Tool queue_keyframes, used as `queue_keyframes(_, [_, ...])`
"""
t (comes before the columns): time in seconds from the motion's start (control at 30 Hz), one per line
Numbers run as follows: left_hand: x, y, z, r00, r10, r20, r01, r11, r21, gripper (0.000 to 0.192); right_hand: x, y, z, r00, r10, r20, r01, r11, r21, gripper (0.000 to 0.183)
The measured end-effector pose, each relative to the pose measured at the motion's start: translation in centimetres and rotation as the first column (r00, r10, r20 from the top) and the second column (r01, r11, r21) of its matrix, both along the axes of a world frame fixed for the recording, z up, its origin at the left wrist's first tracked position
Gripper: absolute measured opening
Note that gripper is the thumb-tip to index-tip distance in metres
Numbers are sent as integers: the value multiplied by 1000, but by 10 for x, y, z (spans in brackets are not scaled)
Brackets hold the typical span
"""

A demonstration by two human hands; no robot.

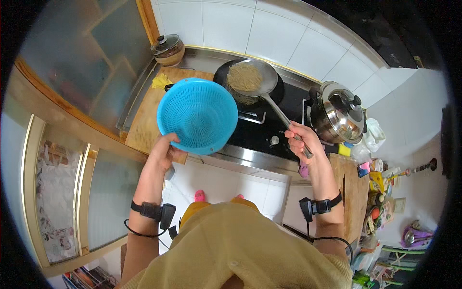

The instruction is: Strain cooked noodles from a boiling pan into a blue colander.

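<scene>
My left hand [166,150] grips the near left rim of a blue plastic colander [198,113]. The colander's inside faces up and holds nothing that I can see. In my right hand [305,141] is the metal handle of a round skimmer ladle [269,77]. Pale brown noodle-like strands [245,77] lie in the left part of its bowl. Below the ladle stands a dark wok [222,72] on the black gas stove [245,133]; more strands show in it under the ladle. The colander hides part of the wooden board [139,132] on the left.
A lidded steel pot [337,115] stands on the right of the stove. A glass-lidded pot [168,50] sits in the back left corner, near a yellow cloth [161,81]. Right of me, a wooden counter [350,202] has a phone [364,169] and several jars along its far side.
</scene>
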State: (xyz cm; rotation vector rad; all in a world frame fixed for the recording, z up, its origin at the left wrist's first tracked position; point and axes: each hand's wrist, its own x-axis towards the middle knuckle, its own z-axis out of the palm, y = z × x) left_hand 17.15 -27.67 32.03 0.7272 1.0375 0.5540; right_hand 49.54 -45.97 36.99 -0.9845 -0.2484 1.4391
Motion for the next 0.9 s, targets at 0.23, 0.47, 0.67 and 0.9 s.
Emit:
queue_keyframes(0.23, [30, 52, 23, 996, 70, 49, -78, 977, 199, 60, 2, -21, 19, 999, -18, 32, 18, 1000, 7, 13])
queue_keyframes(0.47, [76, 76, 51, 999, 18, 28, -28, 928, 372, 63, 3, -40, 46, 998, -56, 39, 56, 998, 9, 11])
queue_keyframes(0.67, [112, 85, 58, 995, 31, -97, 6, 932, 363, 67, -1, -51, 80, 977, -93, 190, 88, 995, 38, 25])
queue_keyframes(0.9, [136, 93, 30, 992, -90, 86, 69, 973, 220, 60, -16, -48, 94, 952, -42, 302, 24, 998, 60, 38])
